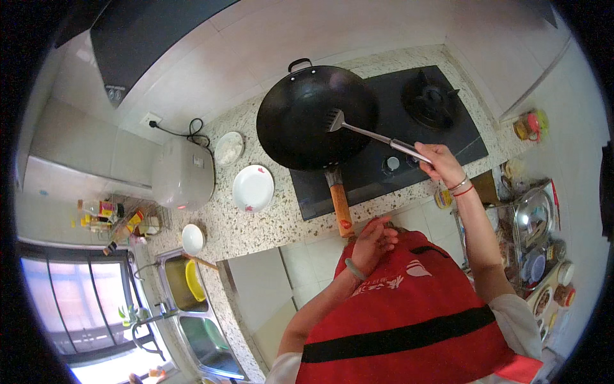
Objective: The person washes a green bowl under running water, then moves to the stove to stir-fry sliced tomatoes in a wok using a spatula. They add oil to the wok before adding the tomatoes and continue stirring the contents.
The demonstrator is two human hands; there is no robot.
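My right hand (442, 164) is closed round the end of the metal handle of a slotted spatula (368, 133). The spatula's slotted head is over the inside of a black wok (291, 121), which sits on the left part of the gas stove (390, 185). Whether the head touches the wok cannot be told. No food shows in the wok. Its wooden handle (339, 201) points toward me. Near the end of that handle, in front of my red apron (409, 301), my left hand (374, 244) hangs with fingers loosely stretched and nothing in them.
Left of the wok are a white plate (253, 188), a small dish with white stuff (229, 148) and a white bowl (192, 239). A rice cooker (184, 173) stands by the wall. A double sink (211, 345) is at lower left. Jars and a metal bowl (535, 212) crowd the right side.
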